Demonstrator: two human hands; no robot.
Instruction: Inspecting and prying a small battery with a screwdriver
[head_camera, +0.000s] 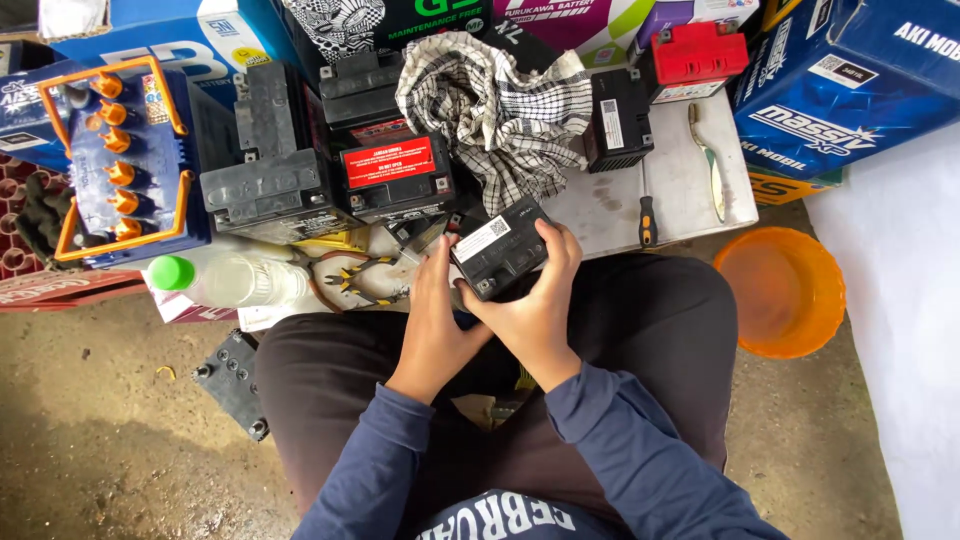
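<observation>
Holding a small black box-shaped battery with a white sticker on top (497, 250) over my lap, between both hands. My right hand (540, 300) wraps the battery's right side, fingers curled over its far edge, thumb beneath; grip closed on the casing. My left hand (435, 310) lies flat against the battery's left face, fingers extended upward and touching it, palm open rather than clenched. The two hands meet just below the battery.

Surroundings, noted from the head view: I sit low, knees apart, dark trousers. Ahead, a white flat board (680, 180) carries a black-handled screwdriver (647, 222), a pale toothbrush (710, 165) and a small black battery standing upright (618, 120). A red-topped battery (697, 55) sits beyond it. A black-and-white checked cloth (495, 115) is draped just beyond my hands. Left of the cloth: a black battery with a red label (395, 170) and a larger grey-black battery (270, 170). Further left, a blue battery with orange caps and orange frame (120, 150). A clear plastic bottle with a green cap (225, 278) lies on its side near my left knee, yellow-handled pliers (355, 280) beside it. An orange plastic bowl (785, 290) rests on the ground to my right.
</observation>
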